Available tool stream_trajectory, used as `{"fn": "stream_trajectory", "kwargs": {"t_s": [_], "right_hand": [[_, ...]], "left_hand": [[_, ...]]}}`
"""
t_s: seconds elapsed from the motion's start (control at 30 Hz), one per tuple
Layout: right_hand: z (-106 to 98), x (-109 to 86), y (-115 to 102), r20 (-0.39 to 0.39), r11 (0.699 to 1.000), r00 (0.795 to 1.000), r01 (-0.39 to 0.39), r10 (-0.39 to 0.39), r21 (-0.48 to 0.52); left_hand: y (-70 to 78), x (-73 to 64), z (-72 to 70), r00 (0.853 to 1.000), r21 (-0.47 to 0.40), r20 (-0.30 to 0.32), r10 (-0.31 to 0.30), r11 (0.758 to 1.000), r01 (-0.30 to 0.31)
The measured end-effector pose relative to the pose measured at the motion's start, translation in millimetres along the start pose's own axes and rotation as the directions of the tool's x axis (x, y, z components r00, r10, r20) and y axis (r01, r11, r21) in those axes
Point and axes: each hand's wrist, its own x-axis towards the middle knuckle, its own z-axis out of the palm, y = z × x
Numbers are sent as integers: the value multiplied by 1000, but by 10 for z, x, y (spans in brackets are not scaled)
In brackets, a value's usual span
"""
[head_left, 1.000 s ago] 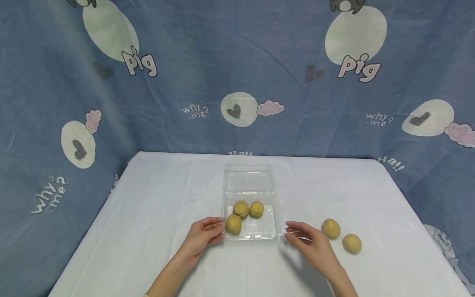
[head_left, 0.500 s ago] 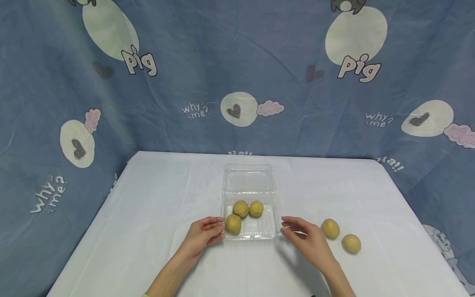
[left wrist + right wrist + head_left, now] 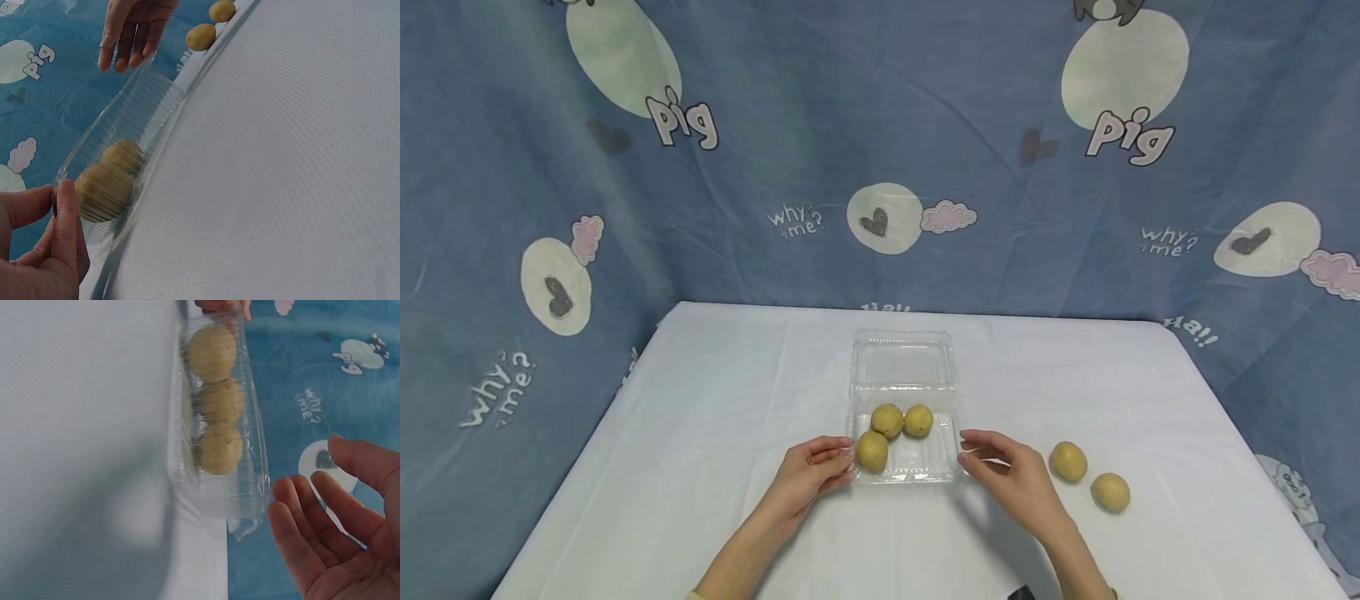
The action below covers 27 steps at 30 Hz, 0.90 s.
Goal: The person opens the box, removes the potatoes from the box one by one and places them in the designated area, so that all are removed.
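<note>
**Pinched at the left: a clear, rectangular, hinged plastic container (image 3: 936, 462)**

Rests open near the middle of the table covered in plain white cloth (image 3: 715, 400), with the clear plastic lid (image 3: 904, 364) folded back on the far side. Holds three round, dull-yellow, potato-like balls: a large front ball (image 3: 871, 452) in the near left part, a middle ball (image 3: 887, 422) behind and touching it, and a small right ball (image 3: 918, 421) just beside that.

At the container's left rim, the person's left hand (image 3: 812, 473), with thumb and fingers drawn together, pinching the edge. At the opposite side, the right hand (image 3: 1009, 475), with fingers gently bent and well parted from the thumb, gripping nothing; fingertips right by the rim, impossible to tell whether touching.

Farther right, out on the white cloth, two more round, dull-yellow balls close together: a left loose ball (image 3: 1068, 462), near the right hand, and a right loose ball (image 3: 1111, 492), slightly nearer the front.

By the right wrist, a small black object (image 3: 1021, 593), too cut off to identify. At the bottom left, a sliver of pale-yellow sleeve (image 3: 695, 596). Behind everything, a hanging blue cloth (image 3: 730, 250), printed with white ovals, gray hearts, pink clouds and "pig", "why me?" and "Ha!!".
</note>
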Motion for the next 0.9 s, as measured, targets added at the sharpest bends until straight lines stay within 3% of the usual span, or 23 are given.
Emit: {"fn": "stream_trajectory", "kwargs": {"t_s": [0.43, 0.9], "right_hand": [[53, 43, -16, 28, 1000, 1000, 2, -2, 7], [115, 130, -50, 35, 995, 999, 24, -21, -96]], "left_hand": [[-8, -3, -3, 1000, -8, 6, 3, 1000, -3], [-2, -11, -7, 1000, -13, 12, 0, 1000, 0]]}}
